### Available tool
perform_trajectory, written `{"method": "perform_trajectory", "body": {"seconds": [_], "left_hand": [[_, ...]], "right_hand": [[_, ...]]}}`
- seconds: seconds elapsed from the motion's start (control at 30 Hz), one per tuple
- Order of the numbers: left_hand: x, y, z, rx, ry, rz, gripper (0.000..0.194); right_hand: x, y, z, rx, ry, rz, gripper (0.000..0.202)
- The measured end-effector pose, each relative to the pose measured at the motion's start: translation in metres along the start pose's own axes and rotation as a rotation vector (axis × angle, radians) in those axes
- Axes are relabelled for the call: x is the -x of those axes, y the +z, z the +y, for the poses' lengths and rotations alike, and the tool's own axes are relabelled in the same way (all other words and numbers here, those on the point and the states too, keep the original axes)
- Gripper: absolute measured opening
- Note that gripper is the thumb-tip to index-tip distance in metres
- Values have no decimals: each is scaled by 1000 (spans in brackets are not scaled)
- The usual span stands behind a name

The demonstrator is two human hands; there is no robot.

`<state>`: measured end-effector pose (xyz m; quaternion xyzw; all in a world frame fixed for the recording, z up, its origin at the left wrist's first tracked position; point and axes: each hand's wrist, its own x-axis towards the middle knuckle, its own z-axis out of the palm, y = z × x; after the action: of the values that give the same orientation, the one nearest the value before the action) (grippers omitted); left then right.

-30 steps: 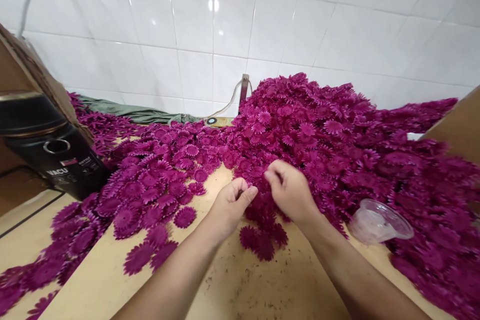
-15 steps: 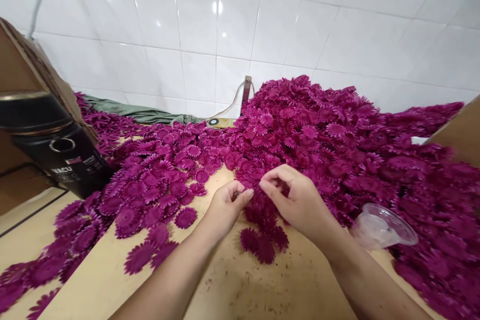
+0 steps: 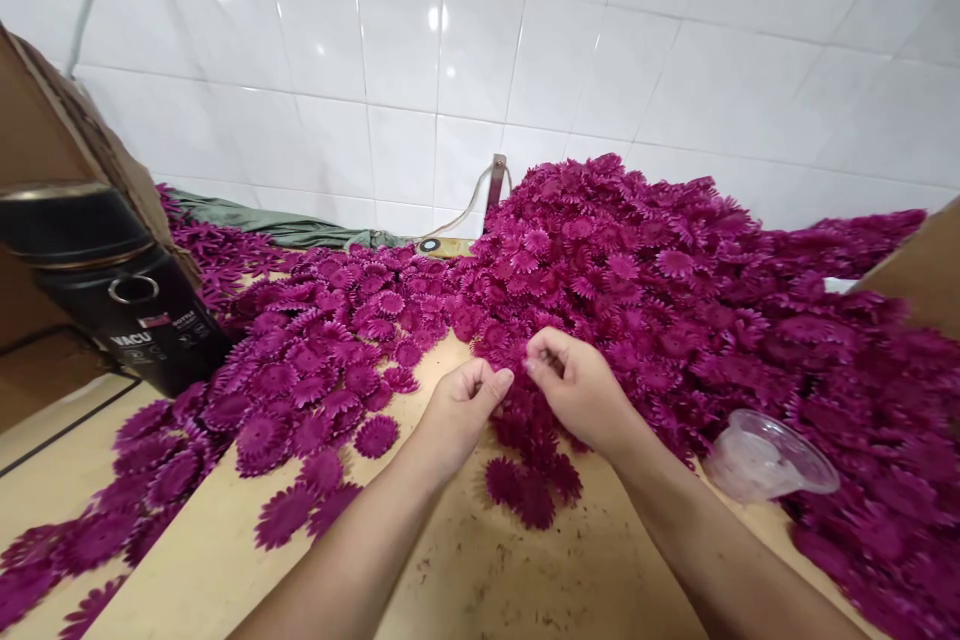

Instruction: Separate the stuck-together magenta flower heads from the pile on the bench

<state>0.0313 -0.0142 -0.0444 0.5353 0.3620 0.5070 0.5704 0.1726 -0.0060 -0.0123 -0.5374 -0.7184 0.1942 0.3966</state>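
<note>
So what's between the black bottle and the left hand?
In the head view: a spread of purple flowers beside the bottle, then a strip of tabletop next to the left hand.

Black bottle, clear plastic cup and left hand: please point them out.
Black bottle (image 3: pixel 129 316): head view, on its body below the ring.
Clear plastic cup (image 3: pixel 739 473): head view, on its wall.
Left hand (image 3: pixel 460 410): head view, on its middle.

The flowers (image 3: pixel 615 270) look matt and cloth-like, the wall tiles (image 3: pixel 480 50) glossy.
</note>
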Motion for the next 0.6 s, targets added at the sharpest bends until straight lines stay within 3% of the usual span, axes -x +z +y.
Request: {"method": "perform_trajectory", "body": {"seconds": [0.1, 0.23, 0.33, 0.43, 0.5, 0.6], "left_hand": [[1, -4, -1, -30, 48, 38, 44], [1, -3, 0, 4, 1, 3, 37], [-1, 3, -1, 15, -47, -49, 40], [-2, 5, -3, 7, -42, -46, 42], [-2, 2, -3, -6, -10, -38, 44], [-2, -1, -4, -70, 17, -13, 47]], "right_hand": [[-18, -22, 26, 381, 118, 413, 10], [-24, -43, 52, 482, 160, 487, 11], [-9, -37, 37, 489, -52, 431, 20], [11, -24, 3, 376, -229, 259, 14], [19, -17, -13, 225, -198, 83, 15], [20, -8, -19, -6, -63, -192, 13]]}}
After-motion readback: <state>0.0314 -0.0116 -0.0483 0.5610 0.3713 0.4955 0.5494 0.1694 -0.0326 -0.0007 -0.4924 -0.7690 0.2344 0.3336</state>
